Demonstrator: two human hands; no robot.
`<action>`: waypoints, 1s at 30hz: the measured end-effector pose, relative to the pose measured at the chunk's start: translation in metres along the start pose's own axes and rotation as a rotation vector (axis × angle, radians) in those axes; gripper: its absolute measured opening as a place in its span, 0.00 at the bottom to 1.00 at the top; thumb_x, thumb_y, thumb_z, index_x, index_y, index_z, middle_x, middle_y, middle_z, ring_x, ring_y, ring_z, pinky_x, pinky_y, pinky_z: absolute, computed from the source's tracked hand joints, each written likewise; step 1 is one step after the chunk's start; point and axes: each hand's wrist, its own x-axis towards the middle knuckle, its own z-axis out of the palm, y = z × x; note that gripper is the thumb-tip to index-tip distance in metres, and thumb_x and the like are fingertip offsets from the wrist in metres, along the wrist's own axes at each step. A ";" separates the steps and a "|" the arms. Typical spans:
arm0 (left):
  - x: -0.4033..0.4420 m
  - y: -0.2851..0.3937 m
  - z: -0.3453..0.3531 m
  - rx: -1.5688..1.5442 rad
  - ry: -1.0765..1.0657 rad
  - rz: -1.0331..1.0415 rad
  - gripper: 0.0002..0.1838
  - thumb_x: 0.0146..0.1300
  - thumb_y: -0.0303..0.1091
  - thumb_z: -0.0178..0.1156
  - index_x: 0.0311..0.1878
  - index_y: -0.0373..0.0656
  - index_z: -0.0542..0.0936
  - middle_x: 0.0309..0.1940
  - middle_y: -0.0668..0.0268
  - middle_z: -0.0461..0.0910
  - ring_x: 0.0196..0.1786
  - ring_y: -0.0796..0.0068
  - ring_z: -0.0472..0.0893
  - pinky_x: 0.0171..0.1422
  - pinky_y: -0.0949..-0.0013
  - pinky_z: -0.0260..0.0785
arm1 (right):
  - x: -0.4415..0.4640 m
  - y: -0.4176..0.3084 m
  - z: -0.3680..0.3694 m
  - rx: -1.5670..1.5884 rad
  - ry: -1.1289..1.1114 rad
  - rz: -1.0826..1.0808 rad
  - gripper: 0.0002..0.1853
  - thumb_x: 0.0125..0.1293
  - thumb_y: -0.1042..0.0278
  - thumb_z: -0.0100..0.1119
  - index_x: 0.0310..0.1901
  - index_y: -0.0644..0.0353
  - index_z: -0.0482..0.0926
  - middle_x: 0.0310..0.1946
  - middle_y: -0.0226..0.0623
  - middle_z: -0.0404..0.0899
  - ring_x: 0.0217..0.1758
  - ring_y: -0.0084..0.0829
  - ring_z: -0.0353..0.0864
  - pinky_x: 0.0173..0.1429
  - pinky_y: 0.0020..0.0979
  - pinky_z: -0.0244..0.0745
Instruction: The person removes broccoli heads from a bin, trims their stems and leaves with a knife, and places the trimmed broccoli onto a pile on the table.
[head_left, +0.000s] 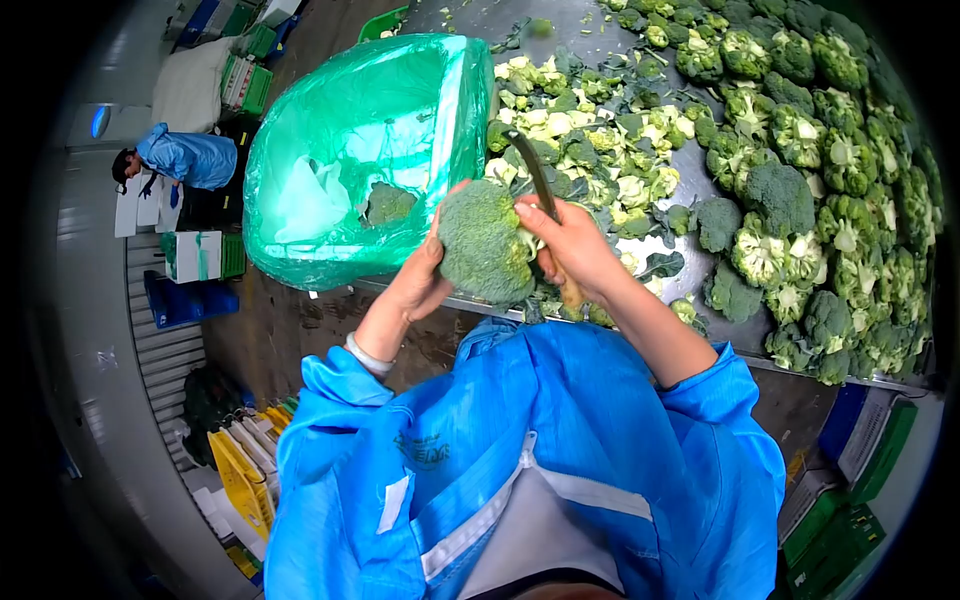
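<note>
My left hand is closed around the side of a large green broccoli head, held above the front edge of the metal table. Beside it my right hand grips the handle of a knife, whose dark curved blade points away from me. The right thumb is close to the broccoli's right side; whether it touches is hard to see. To the left stands a crate lined with a green plastic bag, and a broccoli head lies inside it.
Cut stalks and leaf trimmings cover the table behind my hands. Many broccoli heads are piled on the right. A co-worker in a blue jacket stands far left. Crates are stacked on the floor at lower left.
</note>
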 end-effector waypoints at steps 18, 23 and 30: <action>0.006 0.010 0.021 -0.313 0.145 -0.151 0.45 0.65 0.71 0.49 0.75 0.49 0.61 0.68 0.58 0.70 0.67 0.57 0.74 0.65 0.42 0.71 | -0.015 0.007 -0.046 -1.733 0.358 -0.609 0.15 0.56 0.74 0.59 0.46 0.57 0.75 0.32 0.38 0.77 0.27 0.37 0.86 0.25 0.36 0.79; 0.014 0.000 0.015 -0.403 0.129 -0.206 0.43 0.65 0.72 0.45 0.73 0.51 0.65 0.68 0.61 0.72 0.64 0.57 0.77 0.62 0.43 0.73 | 0.018 0.051 -0.065 -1.322 0.278 -0.182 0.19 0.58 0.83 0.52 0.53 0.64 0.74 0.31 0.57 0.82 0.36 0.56 0.84 0.43 0.50 0.81; 0.014 0.015 0.011 -0.707 -0.096 -0.364 0.52 0.60 0.82 0.32 0.74 0.50 0.63 0.65 0.49 0.72 0.53 0.36 0.80 0.38 0.50 0.78 | -0.009 0.027 -0.072 -1.220 0.193 -0.890 0.23 0.57 0.76 0.60 0.56 0.54 0.75 0.43 0.34 0.80 0.33 0.40 0.85 0.34 0.37 0.81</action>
